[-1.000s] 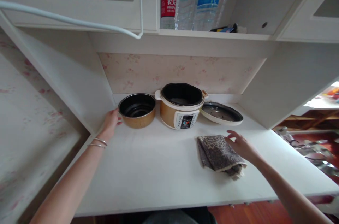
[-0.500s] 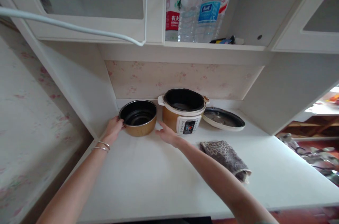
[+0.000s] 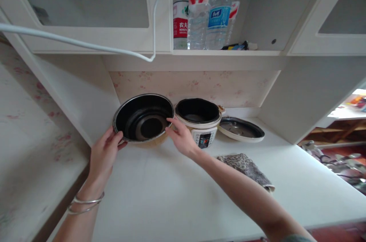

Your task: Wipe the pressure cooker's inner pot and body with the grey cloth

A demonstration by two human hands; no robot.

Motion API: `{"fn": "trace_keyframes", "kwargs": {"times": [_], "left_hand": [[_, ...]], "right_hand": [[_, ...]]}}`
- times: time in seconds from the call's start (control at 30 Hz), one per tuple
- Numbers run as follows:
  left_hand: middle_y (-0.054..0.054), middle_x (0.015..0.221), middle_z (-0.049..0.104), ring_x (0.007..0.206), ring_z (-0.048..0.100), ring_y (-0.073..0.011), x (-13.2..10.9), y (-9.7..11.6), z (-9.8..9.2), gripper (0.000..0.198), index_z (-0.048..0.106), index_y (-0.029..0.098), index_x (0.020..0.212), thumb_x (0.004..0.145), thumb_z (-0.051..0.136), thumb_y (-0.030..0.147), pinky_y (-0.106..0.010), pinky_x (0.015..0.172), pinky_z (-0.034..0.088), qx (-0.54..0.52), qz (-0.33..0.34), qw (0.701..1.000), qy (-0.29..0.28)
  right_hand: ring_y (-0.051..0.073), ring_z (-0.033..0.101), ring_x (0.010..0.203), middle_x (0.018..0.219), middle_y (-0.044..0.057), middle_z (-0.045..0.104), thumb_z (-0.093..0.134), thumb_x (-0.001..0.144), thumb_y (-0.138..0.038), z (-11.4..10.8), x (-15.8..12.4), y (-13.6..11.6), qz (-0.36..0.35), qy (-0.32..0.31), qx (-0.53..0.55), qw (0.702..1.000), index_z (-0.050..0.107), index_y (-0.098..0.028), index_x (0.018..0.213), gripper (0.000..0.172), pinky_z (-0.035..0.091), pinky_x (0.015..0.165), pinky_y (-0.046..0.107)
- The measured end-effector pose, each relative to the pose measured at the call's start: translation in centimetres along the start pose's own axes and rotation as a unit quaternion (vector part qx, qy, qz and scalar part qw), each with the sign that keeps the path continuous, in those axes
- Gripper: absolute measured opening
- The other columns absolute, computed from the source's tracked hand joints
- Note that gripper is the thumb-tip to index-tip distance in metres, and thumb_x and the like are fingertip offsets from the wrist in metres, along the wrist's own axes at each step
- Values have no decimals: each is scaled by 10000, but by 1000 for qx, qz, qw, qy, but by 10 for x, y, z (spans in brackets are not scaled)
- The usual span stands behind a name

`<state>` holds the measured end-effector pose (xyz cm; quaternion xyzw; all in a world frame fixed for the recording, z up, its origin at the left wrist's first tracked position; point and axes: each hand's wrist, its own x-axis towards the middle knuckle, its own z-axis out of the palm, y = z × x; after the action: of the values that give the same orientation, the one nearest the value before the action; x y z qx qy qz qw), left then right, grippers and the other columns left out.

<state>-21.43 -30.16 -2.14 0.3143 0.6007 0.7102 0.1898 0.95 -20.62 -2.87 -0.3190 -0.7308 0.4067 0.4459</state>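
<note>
Between my two hands is a round inner pot, black inside and gold outside, raised off the counter with its opening tipped toward me. My left hand grips its left rim, thumb at the edge and fingers underneath. At the right rim, my right hand pinches the edge with thumb and fingers. Just right of the pot stands an electric cooker body, white and gold with a control panel and a dark open cavity. Its detached lid lies underside up beside it.
A folded grey patterned cloth lies on the white counter. Overhead, a shelf holds several plastic bottles. A white cable hangs in front of the cabinet. Side panels and a papered back wall enclose the counter.
Both hands have lifted the inner pot off the counter toward me and tilted it. My right hand has gone from beside the pot to gripping its right rim.
</note>
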Motion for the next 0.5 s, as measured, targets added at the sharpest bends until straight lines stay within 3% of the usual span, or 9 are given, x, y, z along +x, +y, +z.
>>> {"fn": "trace_keyframes", "kwargs": {"times": [0.13, 0.27, 0.5], "left_hand": [[14, 967, 678, 794, 655, -154, 7, 51, 35, 340, 668, 236, 1066, 730, 668, 292, -261, 647, 605, 13, 57, 998, -39], [-1, 855, 666, 783, 651, -161, 15, 85, 77, 280, 672, 173, 979, 735, 640, 307, -278, 653, 598, 15, 101, 990, -97], [-40, 784, 646, 738, 636, -169, 33, 101, 161, 226, 646, 115, 870, 732, 599, 287, -323, 661, 580, 5, 117, 976, -183]], "right_hand": [[242, 408, 1276, 1315, 10, 518, 585, 821, -448, -43, 12, -40, -37, 53, 8, 998, 629, -295, 1157, 371, 409, 1009, 382], [217, 490, 1164, 1181, 5, 579, 579, 816, -466, -84, 27, -54, -36, 88, 18, 995, 594, -289, 1195, 419, 378, 1027, 404], [188, 549, 1018, 997, -4, 597, 649, 731, -436, -151, 57, -52, -9, 154, 67, 986, 615, -244, 1113, 429, 460, 914, 380]]}}
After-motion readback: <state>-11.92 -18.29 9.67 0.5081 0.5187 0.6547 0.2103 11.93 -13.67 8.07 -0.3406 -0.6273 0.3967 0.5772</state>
